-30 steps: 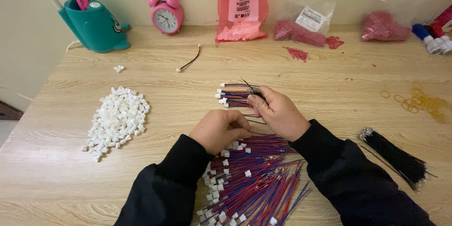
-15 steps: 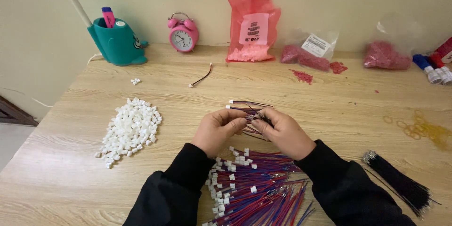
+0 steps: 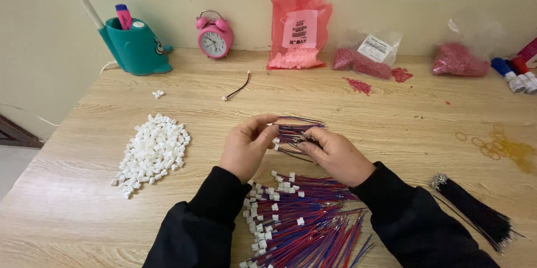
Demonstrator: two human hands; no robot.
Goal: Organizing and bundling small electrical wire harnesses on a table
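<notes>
Small bundle of thin red and blue wires with white plastic end connectors (image 3: pixel 293 134): held above the light wood-grain table (image 3: pixel 391 122), between both hands, near the table's middle.

Far left, by the wall: teal plastic pen holder (image 3: pixel 134 50) with a pink and purple marker (image 3: pixel 123 16) standing in it. In front of it, a few stray white bits (image 3: pixel 158 94) on the table. Further forward, loose heap of small white plastic connector housings (image 3: pixel 152 153), well apart from the hands.

Pink twin-bell alarm clock (image 3: pixel 214 36), upright against the wall. Single short dark wire with white ends (image 3: pixel 237 88), lying alone between the clock and the hands.

Left hand (image 3: pixel 246 148): grip closed on the connector end of the bundle, fingers curled over it. Black sleeve.

Large spread pile of red and blue wires with white connectors (image 3: pixel 296 223), flat on the table just below both hands, reaching the near edge.

Tall red plastic bag with a white label (image 3: pixel 299 25), propped against the wall.

Right hand (image 3: pixel 335 156): grip pinching the wire strands of the same bundle, thumb and fingertips together. Black sleeve.

Clear bag of red pieces with a white label (image 3: pixel 366 55); small spill of red pieces (image 3: pixel 358 84) before it. Second bag of red pieces (image 3: pixel 458 58), further right. Bundle of black wires with metal tips (image 3: pixel 475 215), near right edge. Yellowish rubber bands (image 3: pixel 500 146). Markers, blue and red (image 3: pixel 514 72), far right.
</notes>
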